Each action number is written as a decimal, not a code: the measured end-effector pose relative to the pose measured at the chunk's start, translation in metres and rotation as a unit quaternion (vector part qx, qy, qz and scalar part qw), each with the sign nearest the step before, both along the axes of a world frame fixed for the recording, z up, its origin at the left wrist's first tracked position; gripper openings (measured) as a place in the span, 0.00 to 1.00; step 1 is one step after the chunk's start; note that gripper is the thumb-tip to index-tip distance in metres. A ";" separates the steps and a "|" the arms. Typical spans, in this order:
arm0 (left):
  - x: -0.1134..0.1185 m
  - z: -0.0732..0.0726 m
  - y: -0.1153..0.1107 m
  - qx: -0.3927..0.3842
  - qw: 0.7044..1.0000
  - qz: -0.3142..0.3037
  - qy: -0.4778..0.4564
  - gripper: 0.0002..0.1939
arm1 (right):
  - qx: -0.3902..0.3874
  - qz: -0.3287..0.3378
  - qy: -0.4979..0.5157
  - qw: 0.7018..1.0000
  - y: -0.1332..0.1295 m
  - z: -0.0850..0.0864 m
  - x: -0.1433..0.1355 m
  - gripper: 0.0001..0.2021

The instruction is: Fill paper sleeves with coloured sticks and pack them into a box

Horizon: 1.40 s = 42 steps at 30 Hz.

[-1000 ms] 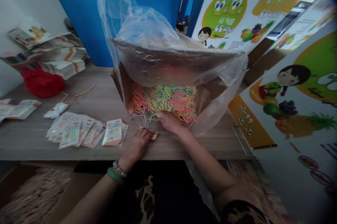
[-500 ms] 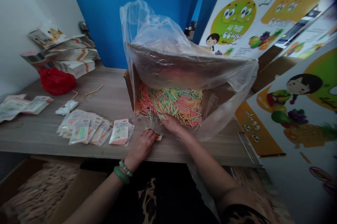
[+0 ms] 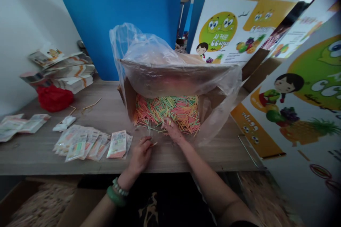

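Note:
A cardboard box (image 3: pixel 128 93) lined with clear plastic (image 3: pixel 153 47) lies open toward me. Heaped in its mouth are many thin candy sticks (image 3: pixel 160 108) in pink, green, yellow and orange. At the front of the heap is my right hand (image 3: pixel 172 130), fingers curled together with a few sticks' ends showing at the fingertips. My left hand (image 3: pixel 140 154) rests on the table just left of it, fingers closed. A small yellowish edge sticks out beside them; most of what it holds is hidden. A green bangle and a beaded bracelet circle the left wrist.
Left of my hands lie a small stack of packets (image 3: pixel 117 144) and a spread of filled clear packets (image 3: pixel 80 143). Farther left are crumpled white tissue (image 3: pixel 64 123), a red bag (image 3: pixel 54 98) and stacked packaging (image 3: pixel 71 67). Printed cartons (image 3: pixel 287 113) stand on the right.
My right hand has moved a little deeper over the sticks and its fingers have curled. The left hand has turned, so less of the small piece under it shows. The camera view has shifted.

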<state>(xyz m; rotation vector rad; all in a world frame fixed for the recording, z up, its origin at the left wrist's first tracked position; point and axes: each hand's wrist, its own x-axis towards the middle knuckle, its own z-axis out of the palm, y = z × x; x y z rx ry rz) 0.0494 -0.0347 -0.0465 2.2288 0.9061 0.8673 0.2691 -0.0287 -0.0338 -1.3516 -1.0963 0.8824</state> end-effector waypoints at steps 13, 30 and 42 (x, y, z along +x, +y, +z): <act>0.053 0.057 0.022 -0.371 0.899 0.027 -0.231 0.15 | 0.011 0.117 -0.041 0.992 0.004 -0.024 -0.033 0.06; 0.022 0.049 0.017 -0.497 0.814 0.116 -0.277 0.20 | -0.026 0.045 -0.074 0.996 -0.009 -0.007 -0.022 0.05; 0.021 0.054 0.016 -0.511 0.804 0.104 -0.286 0.21 | -0.027 0.064 -0.174 0.982 -0.006 -0.003 -0.017 0.07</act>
